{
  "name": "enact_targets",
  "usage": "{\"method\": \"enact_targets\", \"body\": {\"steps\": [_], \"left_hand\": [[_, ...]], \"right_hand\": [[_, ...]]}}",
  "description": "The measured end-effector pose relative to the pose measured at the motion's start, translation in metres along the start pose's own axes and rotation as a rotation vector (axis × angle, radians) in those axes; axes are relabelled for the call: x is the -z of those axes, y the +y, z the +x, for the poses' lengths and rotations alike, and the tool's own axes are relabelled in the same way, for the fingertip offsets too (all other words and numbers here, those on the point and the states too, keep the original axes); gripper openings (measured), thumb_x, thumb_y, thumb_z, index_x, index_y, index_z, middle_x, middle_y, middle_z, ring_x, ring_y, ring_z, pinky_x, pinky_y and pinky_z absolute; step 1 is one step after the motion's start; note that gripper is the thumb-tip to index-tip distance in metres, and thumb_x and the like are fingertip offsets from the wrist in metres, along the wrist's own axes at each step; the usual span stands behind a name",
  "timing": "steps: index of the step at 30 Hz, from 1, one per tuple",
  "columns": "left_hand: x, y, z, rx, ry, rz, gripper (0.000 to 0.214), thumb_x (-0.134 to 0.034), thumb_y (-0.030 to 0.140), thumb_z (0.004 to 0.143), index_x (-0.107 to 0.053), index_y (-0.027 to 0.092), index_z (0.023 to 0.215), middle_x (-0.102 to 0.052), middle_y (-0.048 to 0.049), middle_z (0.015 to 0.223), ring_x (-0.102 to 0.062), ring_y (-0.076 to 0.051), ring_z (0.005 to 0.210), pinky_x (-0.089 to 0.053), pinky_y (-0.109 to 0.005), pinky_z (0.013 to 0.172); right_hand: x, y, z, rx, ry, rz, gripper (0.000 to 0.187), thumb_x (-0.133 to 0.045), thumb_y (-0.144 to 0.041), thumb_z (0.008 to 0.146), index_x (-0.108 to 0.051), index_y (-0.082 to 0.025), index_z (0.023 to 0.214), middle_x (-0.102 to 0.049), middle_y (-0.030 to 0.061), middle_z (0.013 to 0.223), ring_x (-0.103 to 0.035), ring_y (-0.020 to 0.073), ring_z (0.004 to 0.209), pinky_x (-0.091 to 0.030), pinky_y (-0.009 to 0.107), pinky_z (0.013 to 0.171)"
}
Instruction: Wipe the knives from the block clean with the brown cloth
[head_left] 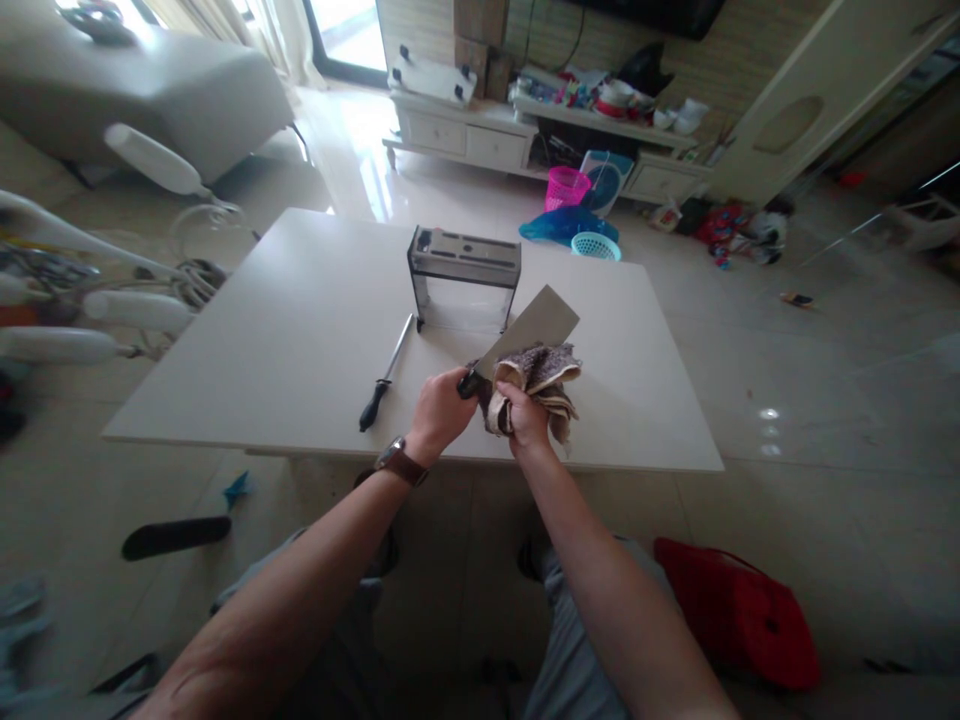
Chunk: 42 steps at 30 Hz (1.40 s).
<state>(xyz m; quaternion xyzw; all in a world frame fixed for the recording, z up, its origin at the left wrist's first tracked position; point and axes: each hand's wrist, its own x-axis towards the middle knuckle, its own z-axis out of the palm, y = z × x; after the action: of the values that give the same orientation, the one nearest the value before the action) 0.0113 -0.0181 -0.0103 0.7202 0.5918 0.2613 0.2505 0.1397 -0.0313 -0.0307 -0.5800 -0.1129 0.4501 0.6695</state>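
L hand (442, 408): clenched on cleaver (529, 330) handle – blade axis up-right, away from body.
R hand (525, 418): cloth (541, 378) gripped, pressed at blade base.

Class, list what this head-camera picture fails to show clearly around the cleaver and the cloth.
All in the head view:
1. Cleaver handle: mostly hidden inside the left hand.
2. Blade's lower edge: covered by the cloth.
3. Right hand fingertips: buried in the cloth's folds.
4. Knife block slots: too small to tell what they hold.
5. Items on the far shelf: small and blurred.
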Motion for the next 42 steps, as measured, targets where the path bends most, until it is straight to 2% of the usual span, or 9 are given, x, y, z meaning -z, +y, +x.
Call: {"method": "enact_targets", "body": {"steps": [5,12,17,21,23,29,33,38,42], "left_hand": [[0.002,-0.001,0.003,0.018,-0.013,0.014,0.019,-0.06,0.028,0.086,-0.076,0.017,0.088,-0.076,-0.013,0.085,-0.062,-0.02,0.075,-0.033,-0.03,0.064],[0.017,-0.014,0.011,0.036,0.025,0.064,0.014,-0.059,0.02,0.077,-0.072,0.017,0.076,-0.069,-0.0059,0.071,-0.05,-0.016,0.065,-0.029,-0.03,0.061],[0.024,-0.022,0.014,0.059,0.056,0.033,0.012,-0.06,0.02,0.075,-0.071,0.016,0.078,-0.067,-0.0044,0.069,-0.046,-0.015,0.062,-0.032,-0.03,0.062],[0.021,-0.016,0.011,0.036,0.029,0.043,0.012,-0.06,0.021,0.075,-0.071,0.017,0.078,-0.067,-0.0047,0.07,-0.046,-0.015,0.062,-0.032,-0.029,0.062],[0.017,-0.011,0.01,-0.003,0.005,0.039,0.012,-0.059,0.021,0.075,-0.071,0.017,0.076,-0.066,-0.0042,0.068,-0.044,-0.014,0.061,-0.03,-0.029,0.062],[0.017,-0.01,0.011,-0.078,-0.037,0.04,0.012,-0.058,0.018,0.073,-0.069,0.017,0.07,-0.06,-0.002,0.062,-0.04,-0.014,0.061,-0.028,-0.03,0.061],[0.028,-0.023,0.012,-0.149,-0.091,0.033,0.01,-0.057,0.018,0.072,-0.066,0.017,0.067,-0.051,0.0009,0.056,-0.037,-0.013,0.058,-0.027,-0.029,0.059],[0.043,-0.044,0.013,-0.235,-0.203,0.042,0.009,-0.057,0.017,0.07,-0.065,0.016,0.065,-0.045,0.0033,0.053,-0.037,-0.01,0.054,-0.027,-0.028,0.056],[0.05,-0.054,0.013,-0.189,-0.211,-0.013,0.007,-0.06,0.018,0.067,-0.066,0.015,0.067,-0.044,0.0044,0.052,-0.039,-0.009,0.052,-0.027,-0.026,0.053]], "right_hand": [[0.001,-0.002,0.001,0.013,-0.028,-0.035,0.038,-0.087,-0.014,0.05,-0.075,-0.019,0.086,-0.079,-0.0023,0.093,-0.074,0.0161,0.09,-0.061,0.025,0.078],[0.01,-0.01,0.005,0.003,0.008,-0.108,0.039,-0.089,-0.008,0.044,-0.076,-0.018,0.08,-0.08,-0.0009,0.089,-0.074,0.0188,0.089,-0.061,0.027,0.073],[0.017,-0.023,0.013,-0.009,0.036,-0.054,0.029,-0.086,-0.011,0.052,-0.076,-0.019,0.078,-0.079,-0.0009,0.083,-0.073,0.0168,0.079,-0.061,0.025,0.067],[0.011,-0.024,0.009,-0.046,-0.076,0.01,0.022,-0.083,-0.013,0.058,-0.074,-0.019,0.076,-0.077,-0.0024,0.079,-0.071,0.0147,0.073,-0.06,0.024,0.066],[0.005,-0.021,0.006,-0.08,-0.089,0.023,0.019,-0.082,-0.013,0.059,-0.072,-0.018,0.075,-0.075,-0.003,0.075,-0.071,0.0138,0.07,-0.058,0.023,0.065],[0.004,-0.019,0.011,-0.076,0.003,0.084,0.027,-0.082,-0.012,0.054,-0.072,-0.017,0.078,-0.075,-0.0031,0.08,-0.07,0.013,0.072,-0.058,0.021,0.066],[0.018,-0.028,0.025,-0.037,0.0,0.104,0.028,-0.081,-0.016,0.053,-0.07,-0.018,0.078,-0.073,-0.0026,0.077,-0.068,0.0135,0.071,-0.057,0.021,0.062],[0.032,-0.046,0.039,-0.012,0.093,0.117,0.028,-0.079,-0.013,0.055,-0.067,-0.018,0.079,-0.069,-0.0048,0.074,-0.066,0.0121,0.067,-0.057,0.021,0.058],[0.036,-0.061,0.048,0.065,0.156,0.162,0.023,-0.075,-0.013,0.061,-0.063,-0.019,0.08,-0.067,-0.0064,0.074,-0.065,0.0097,0.065,-0.057,0.019,0.06]]}}
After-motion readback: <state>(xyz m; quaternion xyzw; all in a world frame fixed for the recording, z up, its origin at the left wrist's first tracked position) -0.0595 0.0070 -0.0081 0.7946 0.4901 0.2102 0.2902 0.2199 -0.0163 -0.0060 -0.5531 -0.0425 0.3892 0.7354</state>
